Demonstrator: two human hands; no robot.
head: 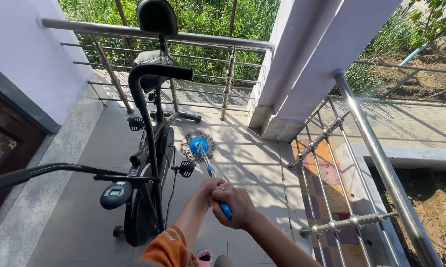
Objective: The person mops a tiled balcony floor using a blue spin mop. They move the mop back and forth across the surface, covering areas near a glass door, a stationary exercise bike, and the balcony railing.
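So, only the one head view to go on, and we were looking down at a narrow balcony. Our left hand (206, 190) and right hand (236, 206) were both clenched around the spin mop's handle (214, 179), left a bit further down the shaft, right nearer the blue grip end. The mop head (198, 146), a blue disc with a grey fringe, sat flat on the tiled floor (255, 170) out in front of us.

Room to move was tight. An exercise bike (151, 163) stood just left of the mop, with one pedal (186, 168) poking out close to the shaft. On the right a steel railing (376, 163) ran along the edge, and another rail (153, 35) closed off the far end, with a pale pillar (307, 64) at the corner. The open strip of floor lay between the bike and the right railing.

Some stuff we couldn't make out: the bike's base was partly behind its own frame, one handlebar (15, 178) ran off the left edge, and our orange sleeve (168, 249) and a pink slipper (204, 258) were cut off at the bottom. The right hand hid the top of the handle.
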